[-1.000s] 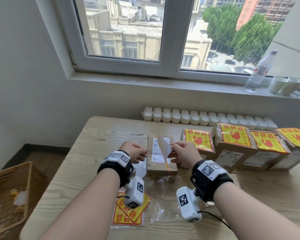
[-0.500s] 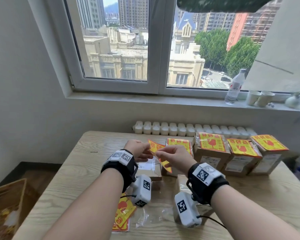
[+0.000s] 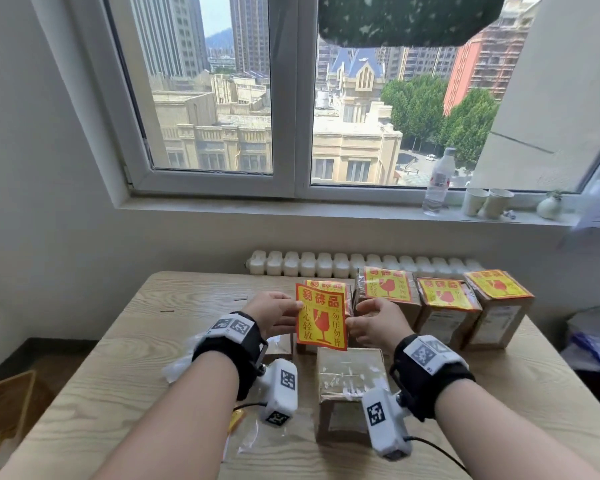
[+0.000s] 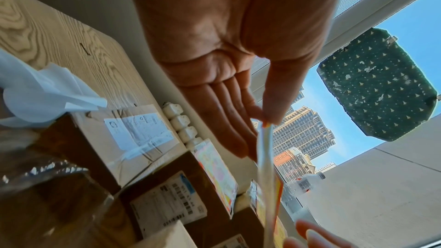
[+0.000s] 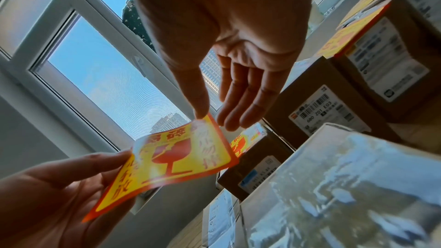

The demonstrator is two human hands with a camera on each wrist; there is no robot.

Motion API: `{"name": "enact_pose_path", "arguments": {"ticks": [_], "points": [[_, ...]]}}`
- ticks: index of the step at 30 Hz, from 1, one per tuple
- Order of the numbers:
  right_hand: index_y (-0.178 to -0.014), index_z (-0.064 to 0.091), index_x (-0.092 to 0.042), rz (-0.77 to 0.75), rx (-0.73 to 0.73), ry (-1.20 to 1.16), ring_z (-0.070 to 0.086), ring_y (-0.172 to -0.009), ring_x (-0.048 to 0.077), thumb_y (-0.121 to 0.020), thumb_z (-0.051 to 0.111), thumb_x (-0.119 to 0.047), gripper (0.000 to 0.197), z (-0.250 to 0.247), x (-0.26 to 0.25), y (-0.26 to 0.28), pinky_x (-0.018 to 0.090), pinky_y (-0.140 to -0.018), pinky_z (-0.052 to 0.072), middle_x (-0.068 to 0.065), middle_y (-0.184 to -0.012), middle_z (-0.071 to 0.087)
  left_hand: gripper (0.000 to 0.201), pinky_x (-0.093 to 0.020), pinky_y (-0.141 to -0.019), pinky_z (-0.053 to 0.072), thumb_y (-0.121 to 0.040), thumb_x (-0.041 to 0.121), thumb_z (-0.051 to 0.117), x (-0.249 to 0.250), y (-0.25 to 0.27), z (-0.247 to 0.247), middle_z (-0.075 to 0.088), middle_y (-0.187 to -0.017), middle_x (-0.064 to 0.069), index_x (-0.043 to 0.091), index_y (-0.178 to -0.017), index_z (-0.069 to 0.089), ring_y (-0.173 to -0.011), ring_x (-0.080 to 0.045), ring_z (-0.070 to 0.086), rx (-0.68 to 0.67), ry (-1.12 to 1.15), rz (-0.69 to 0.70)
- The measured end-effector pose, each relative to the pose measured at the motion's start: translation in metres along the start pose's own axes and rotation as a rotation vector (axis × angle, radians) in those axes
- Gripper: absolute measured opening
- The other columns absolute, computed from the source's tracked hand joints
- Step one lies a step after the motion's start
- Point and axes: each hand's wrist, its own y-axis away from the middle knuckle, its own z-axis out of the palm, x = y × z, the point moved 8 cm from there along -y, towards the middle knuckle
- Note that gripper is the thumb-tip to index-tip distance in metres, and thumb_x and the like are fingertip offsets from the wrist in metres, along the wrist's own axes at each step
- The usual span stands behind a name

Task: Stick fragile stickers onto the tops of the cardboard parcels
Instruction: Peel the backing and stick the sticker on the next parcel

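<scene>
Now that the sticker (image 3: 321, 317) is turned face up, pinched at its side edges by left hand (image 3: 274, 315) and right hand (image 3: 378, 322), it is held above the bare parcel (image 3: 352, 375), ready for pressing down.

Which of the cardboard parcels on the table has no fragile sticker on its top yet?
The nearest parcel, below the held sticker; its top shows only clear tape.

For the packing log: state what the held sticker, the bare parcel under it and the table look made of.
Sticker: glossy coated paper or film; sheen, bends in both hands.
Parcel: brown cardboard under shiny clear tape, white label scraps.
Table: matte pale wood grain, possibly laminate.
</scene>
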Motion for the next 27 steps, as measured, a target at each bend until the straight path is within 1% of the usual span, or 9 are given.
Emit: {"name": "enact_pose_path", "arguments": {"ticks": [3, 6, 7, 11, 14, 17, 19, 22, 27], "points": [[-0.094, 0.063, -0.008, 0.021, 0.023, -0.039, 0.069, -0.082, 0.023, -0.078, 0.076, -0.005, 0.021, -0.008, 0.011, -0.001, 0.033, -0.069, 0.057, 0.011, -0.090, 0.069, 0.006, -0.028, -0.068, 0.058, -0.092, 0.007, 0.058, -0.009, 0.001, 0.016, 0.070, -0.088, -0.013, 0.006, -0.087, 0.057, -0.077, -0.023, 0.069, -0.032, 0.008, -0.018], [-0.093, 0.063, -0.010, 0.068, 0.011, -0.083, 0.070, -0.086, 0.023, -0.081, 0.075, -0.008, 0.017, -0.013, 0.024, -0.002, 0.038, -0.077, 0.060, 0.010, -0.092, 0.070, 0.008, -0.027, -0.067, 0.059, -0.092, 0.007, 0.058, -0.016, 0.003, 0.028, 0.069, -0.088, -0.013, 0.007, -0.084, 0.056, -0.077, -0.023, 0.069, -0.049, 0.022, -0.017], [-0.095, 0.062, -0.009, 0.093, -0.021, -0.097, 0.070, -0.085, 0.023, -0.082, 0.074, -0.007, 0.017, -0.013, 0.028, -0.001, 0.037, -0.076, 0.059, 0.010, -0.091, 0.071, 0.007, -0.027, -0.066, 0.059, -0.092, 0.007, 0.058, -0.019, 0.004, 0.031, 0.069, -0.087, -0.013, 0.007, -0.085, 0.056, -0.077, -0.024, 0.069, -0.051, 0.028, -0.022], [-0.089, 0.062, -0.008, 0.131, -0.084, -0.096, 0.069, -0.076, 0.020, -0.084, 0.069, 0.000, 0.012, -0.016, 0.040, 0.002, 0.029, -0.062, 0.054, 0.010, -0.085, 0.070, 0.005, -0.026, -0.058, 0.058, -0.091, 0.008, 0.059, -0.030, 0.007, 0.038, 0.069, -0.088, -0.014, 0.004, -0.093, 0.057, -0.077, -0.023, 0.070, -0.043, 0.039, -0.051], [-0.088, 0.064, -0.007, 0.116, -0.048, -0.096, 0.070, -0.078, 0.021, -0.085, 0.067, 0.001, 0.009, -0.022, 0.047, 0.002, 0.032, -0.066, 0.056, 0.010, -0.085, 0.072, 0.004, -0.026, -0.058, 0.058, -0.090, 0.005, 0.059, -0.037, 0.007, 0.042, 0.069, -0.084, -0.012, 0.006, -0.088, 0.057, -0.073, -0.021, 0.069, -0.031, 0.015, -0.067], [-0.087, 0.066, -0.009, 0.119, -0.043, -0.074, 0.070, -0.082, 0.023, -0.084, 0.067, 0.001, 0.011, -0.023, 0.054, 0.001, 0.038, -0.077, 0.059, 0.010, -0.086, 0.073, 0.009, -0.023, -0.056, 0.058, -0.089, 0.001, 0.060, -0.045, 0.005, 0.046, 0.066, -0.080, -0.010, 0.007, -0.085, 0.054, -0.069, -0.018, 0.067, -0.007, 0.014, -0.074], [-0.084, 0.066, -0.010, 0.110, -0.039, -0.037, 0.068, -0.077, 0.021, -0.084, 0.066, 0.002, 0.012, -0.024, 0.058, 0.001, 0.036, -0.075, 0.058, 0.008, -0.081, 0.072, 0.012, -0.022, -0.059, 0.058, -0.088, 0.001, 0.062, -0.050, 0.002, 0.047, 0.065, -0.082, -0.008, 0.009, -0.083, 0.055, -0.074, -0.017, 0.065, 0.016, -0.018, -0.065], [-0.080, 0.066, -0.012, 0.114, -0.008, -0.039, 0.067, -0.075, 0.022, -0.084, 0.065, 0.004, 0.016, -0.029, 0.063, 0.000, 0.033, -0.069, 0.054, 0.008, -0.078, 0.070, 0.011, -0.028, -0.070, 0.053, -0.085, 0.006, 0.067, -0.056, -0.003, 0.044, 0.065, -0.082, -0.006, 0.012, -0.080, 0.059, -0.080, -0.018, 0.060, 0.049, -0.133, -0.042], [-0.089, 0.067, -0.008, 0.167, -0.031, -0.063, 0.071, -0.087, 0.027, -0.082, 0.067, 0.006, 0.015, -0.033, 0.074, 0.000, 0.035, -0.075, 0.058, 0.011, -0.087, 0.072, 0.013, -0.030, -0.066, 0.050, -0.083, 0.000, 0.066, -0.063, -0.009, 0.039, 0.065, -0.078, -0.007, 0.011, -0.080, 0.061, -0.070, -0.017, 0.061, 0.075, -0.163, -0.055]]}}
